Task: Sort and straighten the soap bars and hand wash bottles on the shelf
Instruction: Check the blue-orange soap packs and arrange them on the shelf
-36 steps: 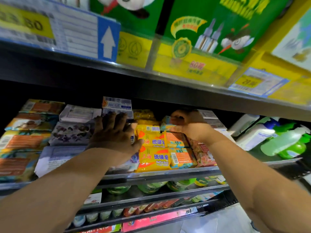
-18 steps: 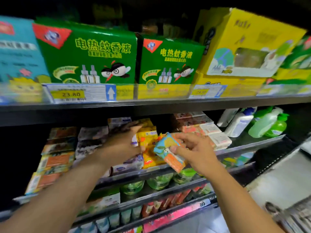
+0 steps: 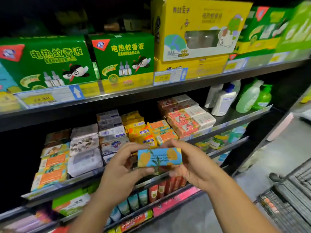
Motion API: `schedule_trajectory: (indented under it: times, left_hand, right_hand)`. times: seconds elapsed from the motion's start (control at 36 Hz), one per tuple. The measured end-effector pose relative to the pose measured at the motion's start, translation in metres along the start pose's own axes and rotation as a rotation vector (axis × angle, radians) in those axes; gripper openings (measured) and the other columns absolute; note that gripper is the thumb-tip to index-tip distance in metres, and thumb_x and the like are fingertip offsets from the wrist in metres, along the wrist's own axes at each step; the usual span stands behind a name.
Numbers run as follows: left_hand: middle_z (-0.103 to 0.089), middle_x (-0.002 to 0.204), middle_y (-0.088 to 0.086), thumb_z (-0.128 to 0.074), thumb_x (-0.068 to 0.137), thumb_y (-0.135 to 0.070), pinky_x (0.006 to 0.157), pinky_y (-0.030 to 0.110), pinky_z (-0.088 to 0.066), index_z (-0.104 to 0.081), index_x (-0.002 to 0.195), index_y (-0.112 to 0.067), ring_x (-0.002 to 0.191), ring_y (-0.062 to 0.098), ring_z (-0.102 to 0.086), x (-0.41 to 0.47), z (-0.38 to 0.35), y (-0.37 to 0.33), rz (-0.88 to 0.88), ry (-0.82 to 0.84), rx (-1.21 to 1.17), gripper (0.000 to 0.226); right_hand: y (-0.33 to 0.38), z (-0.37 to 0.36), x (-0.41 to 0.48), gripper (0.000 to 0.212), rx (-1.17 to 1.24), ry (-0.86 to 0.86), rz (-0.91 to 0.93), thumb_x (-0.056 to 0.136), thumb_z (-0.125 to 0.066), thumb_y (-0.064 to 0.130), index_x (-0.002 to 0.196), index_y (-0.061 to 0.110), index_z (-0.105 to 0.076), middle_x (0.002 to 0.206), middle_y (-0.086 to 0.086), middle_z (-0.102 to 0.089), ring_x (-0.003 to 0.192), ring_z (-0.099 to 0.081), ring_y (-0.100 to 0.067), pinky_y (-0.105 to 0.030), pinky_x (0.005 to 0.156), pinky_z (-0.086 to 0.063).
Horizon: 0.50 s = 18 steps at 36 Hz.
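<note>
Two green boxes (image 3: 47,63) and one tall yellow box (image 3: 198,29) up on the top tier, with price tags (image 3: 48,96) clipped along its front rail. Below, packed across the soap shelf (image 3: 235,121): orange-labelled stacks (image 3: 52,162) at the left, grey-white packs beside them, yellow sulphur soap (image 3: 143,132) in the middle, pink and white packs to the right. Further right on that same tier, hand wash bottles (image 3: 223,101): at least two white, two green. Low at the right, a wire basket (image 3: 289,199). Partly hidden behind hands and bar: the shelf's front rail and the tubes on the tier beneath.

Held out in front of the shelf, off it, long side level: one soap bar (image 3: 159,157), blue wrapper with yellow fruit, green leaves and small print across the middle. Gripped at its left end by the left hand (image 3: 121,167), fingers over the top and thumb underneath; pinched at its right end by the right hand (image 3: 193,165) in the same way.
</note>
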State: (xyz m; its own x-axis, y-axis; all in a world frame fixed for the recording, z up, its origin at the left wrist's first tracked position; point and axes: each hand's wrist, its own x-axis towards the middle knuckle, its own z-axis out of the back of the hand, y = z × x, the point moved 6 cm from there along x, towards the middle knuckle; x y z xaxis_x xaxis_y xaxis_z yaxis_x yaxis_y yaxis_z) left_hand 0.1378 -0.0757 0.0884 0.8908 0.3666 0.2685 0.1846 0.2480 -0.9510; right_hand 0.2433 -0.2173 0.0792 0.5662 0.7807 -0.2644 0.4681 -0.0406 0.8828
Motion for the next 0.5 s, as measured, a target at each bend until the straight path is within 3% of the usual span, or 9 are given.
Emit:
schedule_trajectory:
  times: [0.08, 0.14, 0.19, 0.28, 0.36, 0.39, 0.44, 0.5]
  left_hand:
    - [-0.072, 0.106, -0.004, -0.076, 0.068, -0.023, 0.078, 0.023, -0.057, -0.068, 0.107, -0.026, 0.097, 0.009, -0.069, -0.004, -0.010, -0.002, 0.113, -0.078, -0.099, 0.040]
    - [-0.073, 0.104, -0.004, -0.072, 0.070, -0.029, 0.075, 0.022, -0.057, -0.067, 0.110, -0.021, 0.096, 0.011, -0.070, -0.006, -0.016, -0.002, 0.166, -0.117, -0.142, 0.041]
    - [-0.074, 0.103, -0.004, -0.070, 0.073, -0.036, 0.074, 0.023, -0.057, -0.067, 0.111, -0.021, 0.096, 0.014, -0.070, -0.007, -0.024, -0.003, 0.193, -0.150, -0.159, 0.041]
    - [-0.072, 0.097, -0.015, -0.067, 0.078, -0.035, 0.069, 0.023, -0.057, -0.065, 0.113, -0.022, 0.089, 0.010, -0.071, -0.011, -0.040, -0.011, 0.222, -0.183, -0.185, 0.038]
    - [-0.066, 0.104, -0.014, -0.070, 0.086, -0.024, 0.055, 0.026, -0.057, -0.060, 0.119, -0.029, 0.081, 0.011, -0.071, -0.016, -0.051, -0.016, 0.217, -0.170, -0.232, 0.036]
    - [-0.065, 0.111, -0.012, -0.078, 0.082, -0.030, 0.057, 0.029, -0.058, -0.060, 0.121, -0.032, 0.086, 0.015, -0.072, -0.019, -0.053, -0.015, 0.202, -0.127, -0.242, 0.043]
    - [-0.060, 0.128, -0.016, -0.089, 0.064, -0.050, 0.075, 0.032, -0.061, -0.063, 0.122, -0.038, 0.107, 0.017, -0.068, -0.025, -0.055, -0.015, 0.160, 0.003, -0.205, 0.065]
    - [-0.042, 0.146, -0.020, -0.089, 0.061, -0.052, 0.092, 0.032, -0.056, -0.064, 0.122, -0.041, 0.130, 0.012, -0.053, -0.033, -0.057, -0.018, 0.101, 0.124, -0.064, 0.067]
  right_hand:
    - [0.003, 0.006, -0.014, 0.048, -0.085, -0.009, 0.039, 0.085, -0.054, 0.058, 0.109, 0.022, -0.075, 0.117, -0.011, -0.073, 0.106, -0.069, -0.033, -0.038, 0.076, -0.060]
    - [0.000, 0.011, -0.018, 0.065, -0.180, -0.038, 0.066, 0.080, -0.058, 0.072, 0.126, 0.027, -0.067, 0.130, -0.004, -0.068, 0.123, -0.062, -0.026, -0.048, 0.100, -0.051]
    - [-0.002, 0.016, -0.021, 0.078, -0.241, -0.034, 0.096, 0.076, -0.069, 0.075, 0.136, 0.026, -0.059, 0.136, -0.002, -0.064, 0.128, -0.059, -0.022, -0.052, 0.111, -0.041]
    - [0.001, 0.023, -0.025, 0.034, -0.241, -0.032, 0.224, 0.079, -0.076, 0.045, 0.112, 0.033, -0.071, 0.121, -0.005, -0.071, 0.114, -0.067, -0.026, -0.048, 0.104, -0.048]
    - [0.003, 0.031, -0.032, 0.030, -0.113, -0.054, 0.295, 0.081, -0.074, 0.025, 0.108, 0.038, -0.070, 0.120, -0.007, -0.068, 0.106, -0.070, -0.028, -0.041, 0.085, -0.056]
    - [0.002, 0.033, -0.033, 0.031, -0.066, -0.055, 0.314, 0.083, -0.070, 0.020, 0.107, 0.037, -0.069, 0.118, -0.007, -0.068, 0.104, -0.070, -0.027, -0.040, 0.080, -0.057]
    - [0.001, 0.034, -0.037, 0.025, 0.031, -0.064, 0.309, 0.083, -0.068, 0.011, 0.098, 0.031, -0.071, 0.107, -0.006, -0.070, 0.091, -0.073, -0.024, -0.035, 0.065, -0.059]
    - [-0.003, 0.031, -0.042, 0.012, 0.102, -0.050, 0.254, 0.083, -0.069, 0.014, 0.082, 0.025, -0.072, 0.093, -0.008, -0.071, 0.073, -0.072, -0.022, -0.031, 0.052, -0.056]
